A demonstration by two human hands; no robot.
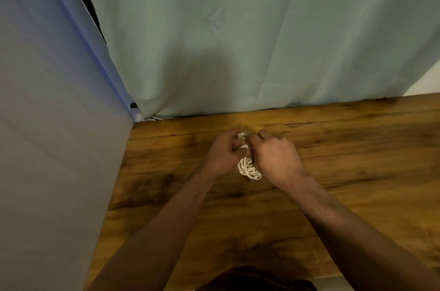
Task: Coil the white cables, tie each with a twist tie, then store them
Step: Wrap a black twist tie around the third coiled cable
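Head view, wooden table [333, 159] as reference. White cable [248, 169] is bunched into a small tight coil above the table's middle, closer to the table's far edge than its near edge, held between both hands; can't tell if its lower loops touch the tabletop or hang just above it. Left hand [222, 155] comes in from the table's near-left side with fingers curled, thumb and fingertips pinching the upper strands of the cable, and a short white end shows by the fingertips. Right hand [273, 157] comes in from the table's near-right side, back of hand to camera, fingers curled in and closing on the top of the same coil. Its fingertips are mostly hidden, so exact grip is unclear. Hands nearly touch each other over the coil's top. A thin dark bit [252, 180] sticks out under the coil's near edge, too small and blurred to identify. Both forearms are bare and stretch across the table from its near edge. Pale green curtain [238, 28] hangs behind the table's far edge. Grey-blue fabric panel [47, 124] stands along the table's left edge. Dark clothing [257, 278] shows at the table's near edge. Small strip of white wall [426, 81] sits past the table's far-right corner.
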